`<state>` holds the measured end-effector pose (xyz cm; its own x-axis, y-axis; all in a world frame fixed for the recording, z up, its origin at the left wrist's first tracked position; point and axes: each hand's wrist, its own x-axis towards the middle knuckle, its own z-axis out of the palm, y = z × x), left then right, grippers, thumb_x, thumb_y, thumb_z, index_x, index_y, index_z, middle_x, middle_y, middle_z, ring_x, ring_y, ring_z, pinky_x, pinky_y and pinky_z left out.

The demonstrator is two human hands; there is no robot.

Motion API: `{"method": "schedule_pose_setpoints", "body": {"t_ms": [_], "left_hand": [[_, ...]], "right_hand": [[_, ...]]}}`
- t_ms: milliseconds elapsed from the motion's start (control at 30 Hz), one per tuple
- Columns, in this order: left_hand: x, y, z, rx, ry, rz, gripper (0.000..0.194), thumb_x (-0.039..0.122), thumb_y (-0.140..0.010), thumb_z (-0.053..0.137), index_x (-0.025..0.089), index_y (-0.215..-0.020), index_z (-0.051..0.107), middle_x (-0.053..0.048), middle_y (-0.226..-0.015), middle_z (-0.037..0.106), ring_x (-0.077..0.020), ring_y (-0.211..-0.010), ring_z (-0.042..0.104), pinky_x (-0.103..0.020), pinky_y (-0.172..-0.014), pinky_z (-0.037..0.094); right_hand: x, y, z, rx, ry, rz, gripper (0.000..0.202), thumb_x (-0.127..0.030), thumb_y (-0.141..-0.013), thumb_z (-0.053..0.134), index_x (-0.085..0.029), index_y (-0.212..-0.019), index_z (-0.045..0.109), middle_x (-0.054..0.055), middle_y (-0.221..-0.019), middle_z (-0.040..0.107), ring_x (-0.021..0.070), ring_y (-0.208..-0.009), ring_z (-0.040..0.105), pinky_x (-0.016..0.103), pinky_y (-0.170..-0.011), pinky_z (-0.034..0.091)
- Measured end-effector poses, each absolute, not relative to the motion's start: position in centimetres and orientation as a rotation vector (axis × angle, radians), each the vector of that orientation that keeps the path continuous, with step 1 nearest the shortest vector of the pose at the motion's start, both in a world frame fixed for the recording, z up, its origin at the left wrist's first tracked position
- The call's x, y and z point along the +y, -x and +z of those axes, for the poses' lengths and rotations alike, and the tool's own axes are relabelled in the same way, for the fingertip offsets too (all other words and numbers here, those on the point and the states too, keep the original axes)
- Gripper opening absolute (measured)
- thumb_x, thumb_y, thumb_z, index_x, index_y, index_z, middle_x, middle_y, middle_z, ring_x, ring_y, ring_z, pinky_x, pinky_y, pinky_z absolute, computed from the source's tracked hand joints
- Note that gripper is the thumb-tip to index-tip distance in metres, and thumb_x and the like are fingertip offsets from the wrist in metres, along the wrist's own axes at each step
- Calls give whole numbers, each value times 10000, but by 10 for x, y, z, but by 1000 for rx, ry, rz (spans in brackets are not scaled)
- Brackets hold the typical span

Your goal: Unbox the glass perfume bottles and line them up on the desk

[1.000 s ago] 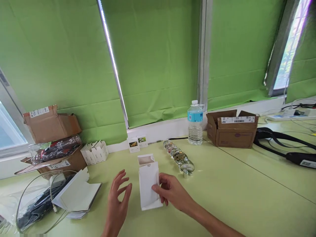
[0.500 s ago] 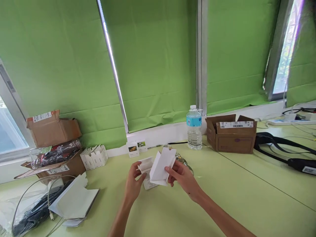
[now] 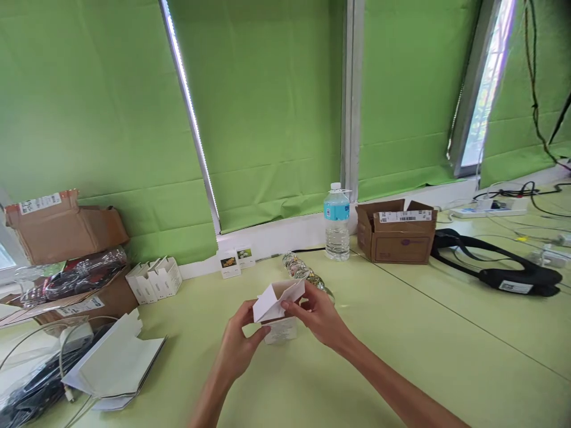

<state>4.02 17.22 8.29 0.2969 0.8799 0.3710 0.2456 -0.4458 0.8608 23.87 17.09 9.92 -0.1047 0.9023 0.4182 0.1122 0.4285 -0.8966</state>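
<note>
Between my hands is a folded piece of white card, its top spread apart so that its brownish inside shows. My right hand grips its right side, thumb in front and fingers behind. Below the folded card is a small white carton with faint print. My left hand pinches the carton's left side, its fingers also against the folded card. Whether the card is inside the carton or only in front of it I cannot tell. Just behind my right hand lies a row of shiny clear round pieces, partly hidden.
Two small picture boxes stand by the wall, left of a water bottle. An open brown box and a black strap device are at right. White cartons, folded sheets and stacked brown boxes are at left.
The folded white card has tipped and moved left over the printed carton, and its top is now spread. My hands have come closer together. The view has turned slightly right.
</note>
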Motion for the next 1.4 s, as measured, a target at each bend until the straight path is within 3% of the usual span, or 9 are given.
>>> {"method": "schedule_pose_setpoints", "body": {"t_ms": [200, 400, 600, 767, 1067, 1200, 1333, 1400], "left_hand": [[173, -39, 80, 1046, -1874, 1219, 308, 266, -780, 642, 240, -1065, 528, -44, -1106, 656, -199, -983, 637, -350, -873, 505], [172, -38, 74, 1123, -1936, 1203, 343, 295, -814, 609, 255, -1133, 490, -53, -1131, 642, -216, -1009, 627, -379, -896, 486], [169, -40, 82, 1059, -1989, 1139, 271, 268, -834, 581, 245, -1102, 550, -40, -1088, 660, -212, -995, 617, -356, -875, 489], [168, -39, 85, 1022, -1985, 1131, 357, 215, -816, 598, 268, -1160, 518, -22, -1144, 636, -188, -993, 606, -350, -905, 478], [172, -38, 68, 1120, -2047, 1193, 305, 264, -858, 555, 290, -1142, 447, -18, -1149, 598, -183, -1037, 583, -373, -931, 467], [173, -38, 67, 1109, -2104, 1165, 313, 277, -877, 525, 303, -1178, 442, -16, -1176, 582, -179, -1041, 570, -350, -892, 494], [173, -38, 69, 1108, -2116, 1163, 313, 276, -885, 511, 300, -1188, 433, -20, -1189, 578, -179, -1038, 572, -353, -896, 498], [173, -38, 70, 1121, -2125, 1146, 320, 278, -887, 507, 300, -1195, 425, -22, -1179, 585, -183, -1022, 582, -369, -901, 495]], "right_hand": [[171, -251, 110, -1737, 930, 696, 303, -421, -810, 608, -195, -1010, 587, 71, -1087, 618, 185, -850, 603, 265, -627, 495], [173, -261, 114, -1724, 974, 800, 332, -433, -822, 602, -194, -1051, 590, 60, -1013, 664, 212, -873, 631, 309, -708, 522], [175, -255, 107, -1691, 938, 866, 364, -454, -810, 614, -197, -1066, 592, 51, -995, 683, 218, -878, 645, 329, -752, 536], [175, -254, 107, -1780, 1074, 581, 290, -457, -817, 596, -204, -955, 628, 49, -951, 663, 212, -872, 611, 334, -747, 502], [174, -263, 110, -1945, 1212, 177, 224, -406, -826, 575, -219, -940, 618, 60, -1016, 645, 244, -996, 571, 367, -831, 460], [172, -261, 109, -1926, 1195, 170, 300, -428, -836, 568, -241, -1071, 575, 63, -1142, 611, 247, -1084, 539, 390, -904, 447], [168, -258, 109, -1815, 1138, 266, 470, -432, -845, 561, -279, -1271, 432, 65, -1304, 524, 225, -1047, 571, 373, -858, 495], [166, -257, 110, -1778, 1077, 270, 462, -410, -858, 552, -291, -1285, 422, 64, -1323, 510, 222, -1069, 567, 360, -846, 505]]}}
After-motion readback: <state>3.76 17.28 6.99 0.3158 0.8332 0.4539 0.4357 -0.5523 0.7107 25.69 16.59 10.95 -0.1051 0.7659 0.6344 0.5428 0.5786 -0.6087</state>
